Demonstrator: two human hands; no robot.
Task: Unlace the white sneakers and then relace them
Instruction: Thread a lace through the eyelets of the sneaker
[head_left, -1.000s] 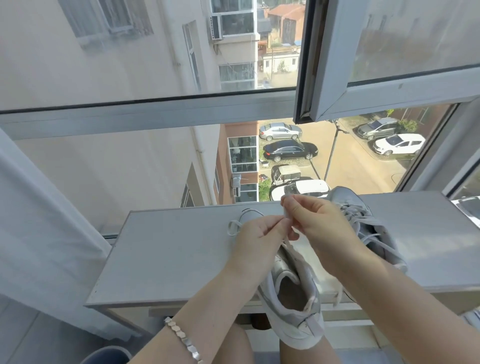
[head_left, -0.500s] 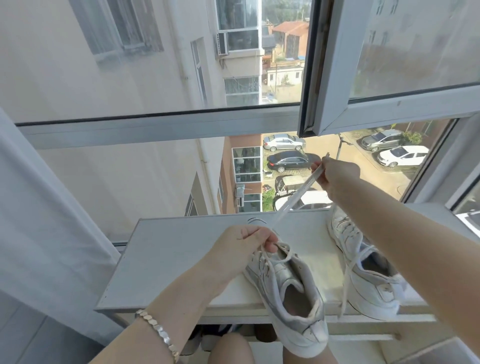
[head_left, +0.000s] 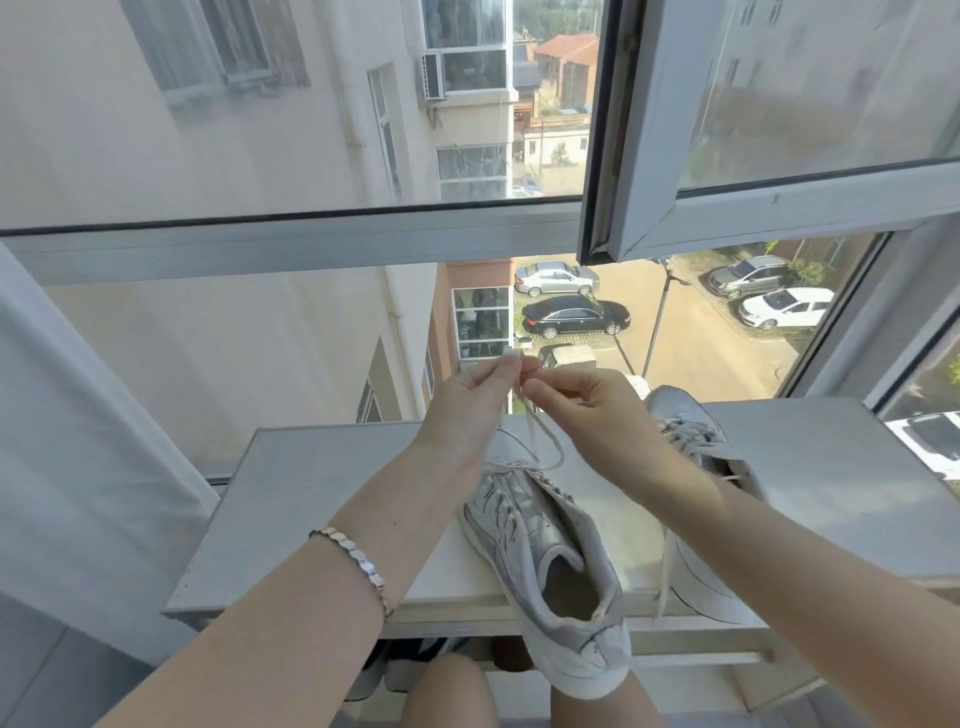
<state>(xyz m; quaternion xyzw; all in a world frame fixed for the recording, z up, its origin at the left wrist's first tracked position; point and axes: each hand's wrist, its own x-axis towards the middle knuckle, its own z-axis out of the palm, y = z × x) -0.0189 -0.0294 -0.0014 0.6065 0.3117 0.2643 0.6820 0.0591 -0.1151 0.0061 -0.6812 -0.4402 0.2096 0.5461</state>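
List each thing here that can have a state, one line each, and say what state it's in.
left hand: pinches the lace end, raised over the near sneaker.
right hand: pinches the lace just beside it.
lace: pulled up from the near sneaker's toe end.
near sneaker: on the table, heel overhanging the edge.
far sneaker: laced, partly hidden.
window sash: swung open.

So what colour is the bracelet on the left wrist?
The bracelet is silvery, with a rose-gold tint, clearest in the head view.
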